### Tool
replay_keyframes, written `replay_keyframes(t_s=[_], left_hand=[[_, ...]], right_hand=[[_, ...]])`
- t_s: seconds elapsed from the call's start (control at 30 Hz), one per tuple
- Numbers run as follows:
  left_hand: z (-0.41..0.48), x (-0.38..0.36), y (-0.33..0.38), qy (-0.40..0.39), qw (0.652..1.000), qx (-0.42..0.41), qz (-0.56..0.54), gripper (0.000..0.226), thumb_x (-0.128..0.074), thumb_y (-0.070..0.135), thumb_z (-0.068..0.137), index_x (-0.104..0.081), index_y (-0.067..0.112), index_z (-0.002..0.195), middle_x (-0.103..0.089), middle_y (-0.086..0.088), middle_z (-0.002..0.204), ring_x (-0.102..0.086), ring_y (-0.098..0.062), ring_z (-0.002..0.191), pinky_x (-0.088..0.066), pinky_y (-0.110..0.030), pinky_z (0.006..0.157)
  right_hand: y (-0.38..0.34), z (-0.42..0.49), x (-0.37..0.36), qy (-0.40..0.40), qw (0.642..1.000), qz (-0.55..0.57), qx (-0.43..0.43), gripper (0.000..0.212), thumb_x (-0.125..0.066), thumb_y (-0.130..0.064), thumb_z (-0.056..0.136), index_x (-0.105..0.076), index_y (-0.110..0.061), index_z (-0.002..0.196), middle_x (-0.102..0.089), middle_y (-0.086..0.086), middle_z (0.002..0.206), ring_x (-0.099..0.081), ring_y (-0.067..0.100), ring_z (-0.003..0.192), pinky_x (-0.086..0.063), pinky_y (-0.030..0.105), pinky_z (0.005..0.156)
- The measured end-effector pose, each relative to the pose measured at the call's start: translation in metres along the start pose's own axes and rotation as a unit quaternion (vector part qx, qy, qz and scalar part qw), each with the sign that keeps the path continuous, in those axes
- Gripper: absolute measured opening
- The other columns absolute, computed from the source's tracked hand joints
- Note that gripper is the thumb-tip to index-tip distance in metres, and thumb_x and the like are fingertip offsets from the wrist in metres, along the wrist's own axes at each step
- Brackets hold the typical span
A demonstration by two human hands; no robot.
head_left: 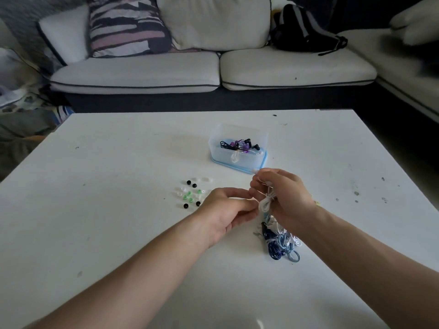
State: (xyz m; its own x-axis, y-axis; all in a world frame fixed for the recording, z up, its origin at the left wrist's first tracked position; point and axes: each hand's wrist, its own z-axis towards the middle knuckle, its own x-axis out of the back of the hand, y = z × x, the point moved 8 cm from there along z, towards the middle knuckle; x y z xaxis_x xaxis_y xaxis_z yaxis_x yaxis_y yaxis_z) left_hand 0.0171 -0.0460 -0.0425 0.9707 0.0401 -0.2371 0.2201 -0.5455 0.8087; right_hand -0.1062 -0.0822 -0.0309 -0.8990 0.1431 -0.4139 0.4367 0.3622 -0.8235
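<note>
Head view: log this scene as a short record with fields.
surface: white table
right hand: grips white earphone cable
left hand: pinches the same cable
below hands: tangle of blue and white cables on the table
left of hands: loose ear tips, black, green, clear
behind: clear box holding black and purple earphones

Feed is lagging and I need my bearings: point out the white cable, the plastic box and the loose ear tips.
white cable (265, 203), head view, on its bunched loop.
plastic box (248, 163), head view, on its near wall.
ear tips (189, 193), head view, on a green tip in mid-cluster.
</note>
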Motion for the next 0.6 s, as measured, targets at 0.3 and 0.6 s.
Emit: replay_keyframes(t_s=[0.3,0.6], left_hand=[[0.018,-0.014,0.031,-0.02,0.995,-0.08,0.052,0.026,-0.078,-0.004,0.075,-0.067,0.01,0.093,-0.071,-0.008,0.087,-0.065,-0.018,0.078,-0.057,-0.032,0.081],[0.087,0.019,0.1,0.098,0.977,-0.161,0.096,0.018,-0.069,-0.005,0.083,-0.07,0.013,0.08,-0.068,-0.007,0.075,-0.061,-0.022,0.071,-0.055,-0.031,0.077]], right_hand=[[-0.021,0.033,-0.02,-0.031,0.998,0.046,0.013,0.028,-0.052,0.002,0.092,-0.043,-0.01,0.068,-0.035,0.008,0.063,-0.037,0.02,0.054,-0.03,0.032,0.054],[-0.05,0.106,-0.032,0.054,0.998,0.015,0.023,0.009,-0.053,0.009,0.092,-0.06,0.008,0.085,-0.057,0.016,0.07,-0.058,0.023,0.058,-0.056,0.028,0.063]])
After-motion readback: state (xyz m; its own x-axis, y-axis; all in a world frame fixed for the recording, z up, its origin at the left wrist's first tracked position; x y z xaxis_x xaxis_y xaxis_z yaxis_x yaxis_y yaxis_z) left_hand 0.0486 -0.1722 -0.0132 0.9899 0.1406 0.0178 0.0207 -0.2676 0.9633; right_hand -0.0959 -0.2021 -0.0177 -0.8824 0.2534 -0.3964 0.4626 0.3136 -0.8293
